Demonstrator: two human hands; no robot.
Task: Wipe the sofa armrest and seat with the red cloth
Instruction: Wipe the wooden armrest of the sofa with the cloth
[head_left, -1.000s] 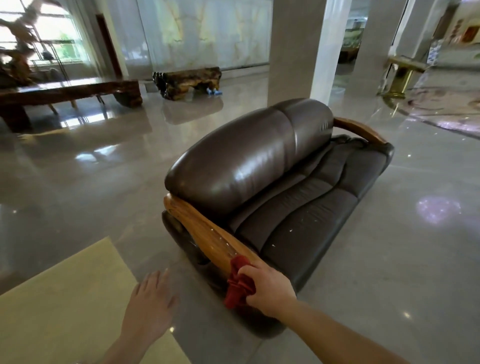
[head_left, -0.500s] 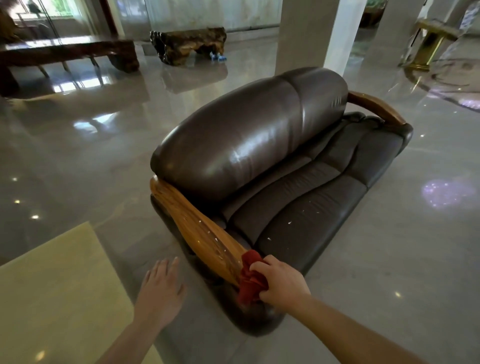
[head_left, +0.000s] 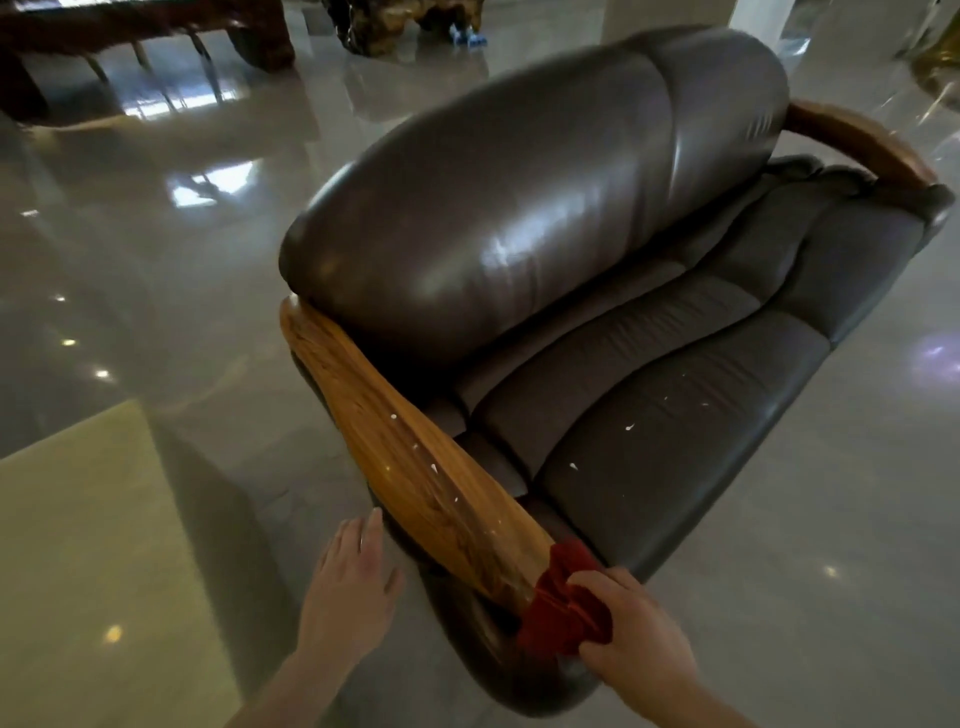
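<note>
A dark brown leather sofa (head_left: 545, 208) fills the middle of the head view. Its near wooden armrest (head_left: 415, 467) runs toward me and carries small white specks. The seat (head_left: 675, 395) also shows white specks. My right hand (head_left: 639, 639) grips the bunched red cloth (head_left: 563, 608) and presses it against the front end of the near armrest. My left hand (head_left: 353, 587) hovers with fingers spread just left of that armrest, holding nothing. The far wooden armrest (head_left: 857, 140) curves at the upper right.
Glossy grey floor surrounds the sofa. A pale yellow slab (head_left: 88, 561) lies at the lower left. A dark wooden table (head_left: 156, 26) and a carved wooden block (head_left: 410, 21) stand at the back. A white pillar (head_left: 670, 13) rises behind the sofa.
The view has closed in on the sofa and tilted down. My right hand keeps the red cloth at the armrest's front end. My left hand has come closer to the armrest.
</note>
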